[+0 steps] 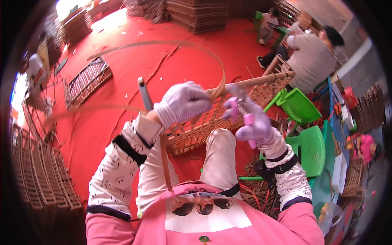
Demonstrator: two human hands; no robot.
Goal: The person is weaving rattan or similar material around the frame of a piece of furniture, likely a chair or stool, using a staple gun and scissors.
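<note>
While the rim (261, 80) is worked: the woven basket (185, 136) is propped just beyond the knees (221, 141), its upper edge raised near both hands

Left hand (183, 105): the fingers are curled narrow, with the cane strip (223, 76) seemingly pinched at their tips beside the rim

Right hand (258, 126): the pink-handled tool (248, 119) is held, fingers bent loosely about it; whether its blades are parted cannot be told through the blur

Step in hand: a binding of the rim with the strip is judged to be under way

Strip tension: a firm pull is best applied close to the rim, so that each turn is laid flat, untwisted and snug against its neighbour

Blades: they are best turned away from the left fingertips and the weave, and a cut is best made only once the end is secured

Loose length: a wide arc is formed over the red floor (122, 75); slack is best guided clear of the forearms (116, 171)

Basket's long axis: a slant is followed, from near left by the knees to far right toward a co-worker (312, 57)

Basket's facing: the latticed side is turned toward the person; where the mouth is pointed cannot be told for certain
</note>
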